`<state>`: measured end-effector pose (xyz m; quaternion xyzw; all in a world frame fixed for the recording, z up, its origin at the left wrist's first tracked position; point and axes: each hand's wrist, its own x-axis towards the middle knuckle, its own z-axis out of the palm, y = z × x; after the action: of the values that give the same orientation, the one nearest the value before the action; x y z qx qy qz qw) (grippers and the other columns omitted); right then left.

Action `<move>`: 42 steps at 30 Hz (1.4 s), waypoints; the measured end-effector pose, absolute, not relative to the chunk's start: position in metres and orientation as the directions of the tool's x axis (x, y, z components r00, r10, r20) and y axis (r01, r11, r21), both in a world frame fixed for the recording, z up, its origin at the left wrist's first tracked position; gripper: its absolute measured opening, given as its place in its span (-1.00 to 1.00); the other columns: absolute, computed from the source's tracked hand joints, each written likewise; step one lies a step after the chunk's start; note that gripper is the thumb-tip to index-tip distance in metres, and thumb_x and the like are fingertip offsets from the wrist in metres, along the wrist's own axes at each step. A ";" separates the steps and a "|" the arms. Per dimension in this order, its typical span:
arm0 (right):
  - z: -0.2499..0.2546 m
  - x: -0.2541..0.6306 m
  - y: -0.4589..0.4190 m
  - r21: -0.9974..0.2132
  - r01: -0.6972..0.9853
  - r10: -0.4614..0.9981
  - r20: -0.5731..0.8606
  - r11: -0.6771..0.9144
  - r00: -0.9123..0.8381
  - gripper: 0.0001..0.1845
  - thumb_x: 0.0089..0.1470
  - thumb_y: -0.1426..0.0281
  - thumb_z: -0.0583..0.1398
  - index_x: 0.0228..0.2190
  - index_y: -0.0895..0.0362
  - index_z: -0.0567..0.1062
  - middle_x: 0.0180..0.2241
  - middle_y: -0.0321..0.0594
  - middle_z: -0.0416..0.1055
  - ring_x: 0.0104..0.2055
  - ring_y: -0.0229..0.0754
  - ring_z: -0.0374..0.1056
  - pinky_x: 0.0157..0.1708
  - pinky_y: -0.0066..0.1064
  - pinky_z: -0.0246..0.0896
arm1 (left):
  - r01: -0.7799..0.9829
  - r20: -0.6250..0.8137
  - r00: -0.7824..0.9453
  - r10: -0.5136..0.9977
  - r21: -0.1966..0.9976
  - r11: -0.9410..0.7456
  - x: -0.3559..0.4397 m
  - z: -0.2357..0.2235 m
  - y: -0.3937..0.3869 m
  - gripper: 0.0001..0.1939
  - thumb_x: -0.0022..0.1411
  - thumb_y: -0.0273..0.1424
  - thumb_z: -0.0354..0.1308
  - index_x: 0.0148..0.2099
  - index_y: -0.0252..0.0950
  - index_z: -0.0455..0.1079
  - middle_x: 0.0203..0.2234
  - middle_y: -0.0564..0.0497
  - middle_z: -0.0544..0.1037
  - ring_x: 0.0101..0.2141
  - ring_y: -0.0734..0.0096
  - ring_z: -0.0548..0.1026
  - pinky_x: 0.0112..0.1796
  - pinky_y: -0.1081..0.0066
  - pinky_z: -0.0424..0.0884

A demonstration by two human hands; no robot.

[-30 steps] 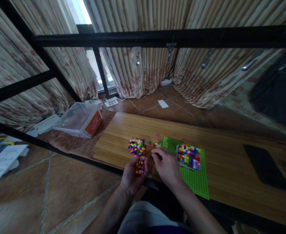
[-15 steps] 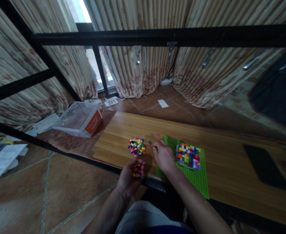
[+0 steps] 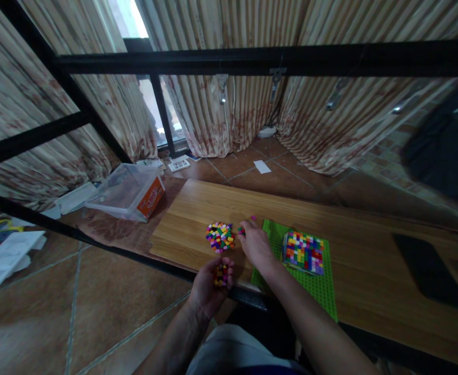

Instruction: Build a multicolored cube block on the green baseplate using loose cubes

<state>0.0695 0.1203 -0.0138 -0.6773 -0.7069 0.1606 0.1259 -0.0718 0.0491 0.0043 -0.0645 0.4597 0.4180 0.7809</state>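
Note:
My left hand [image 3: 209,285] is cupped palm up at the table's front edge, its fingers curled round several small toy bricks [image 3: 221,276]. My right hand [image 3: 255,244] reaches over the table with thumb and fingers pinched at a small green and pink toy brick or two [image 3: 240,230]; the fingers partly hide the grip. Left of those fingertips lies a pile of mixed-colour bricks [image 3: 220,237]. One pink brick [image 3: 253,217] rests just beyond the right hand. To its right, a multicoloured brick block [image 3: 304,252] stands on a green baseplate [image 3: 318,297].
The wooden table [image 3: 197,200] runs across, with a dark flat object [image 3: 430,271] at its right. A clear plastic bin [image 3: 123,192] with an orange label sits beyond the left end. Black metal bars [image 3: 229,61] cross in front of striped curtains [image 3: 197,114].
My right hand has moved slightly left and away from me, its fingertips now at the small green and pink bricks. The left hand stays cupped round its bricks.

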 end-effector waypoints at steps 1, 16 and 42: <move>-0.013 0.068 0.122 -0.394 0.919 0.998 -0.048 0.027 -0.050 -0.75 0.17 0.45 0.18 -0.09 0.20 0.47 -0.05 -0.04 0.45 -0.03 -0.12 0.39 -0.05 -0.39 0.21 | -0.712 -0.773 0.226 0.593 0.285 0.642 -0.071 0.005 0.049 -0.76 0.34 -0.50 -0.01 -0.39 -0.43 0.38 -0.53 -0.03 0.50 -0.61 0.61 0.45 -0.59 0.63 0.40; 0.010 0.064 0.118 -0.426 0.905 0.997 -0.076 -0.017 -0.017 -0.77 0.11 0.54 0.14 -0.26 0.15 0.59 -0.21 -0.09 0.57 -0.15 -0.15 0.46 -0.13 -0.40 0.22 | -0.715 -0.751 0.204 0.627 0.323 0.620 -0.068 0.006 0.052 -0.81 0.31 -0.50 0.04 -0.37 -0.42 0.38 -0.51 -0.03 0.51 -0.57 0.58 0.47 -0.56 0.61 0.42; -0.011 0.095 0.122 -0.383 0.922 0.997 -0.066 -0.057 0.035 -0.75 0.15 0.52 0.15 -0.15 0.15 0.56 -0.07 -0.04 0.45 -0.10 -0.14 0.41 -0.06 -0.40 0.22 | -0.719 -0.734 0.264 0.626 0.283 0.634 -0.065 0.009 0.054 -0.84 0.29 -0.48 0.08 -0.33 -0.42 0.41 -0.49 -0.04 0.52 -0.57 0.58 0.47 -0.57 0.61 0.43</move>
<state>0.0947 0.1224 -0.0112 -0.7094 -0.6763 0.1591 0.1184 -0.0651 0.0545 0.0087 -0.0536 0.4338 0.4242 0.7931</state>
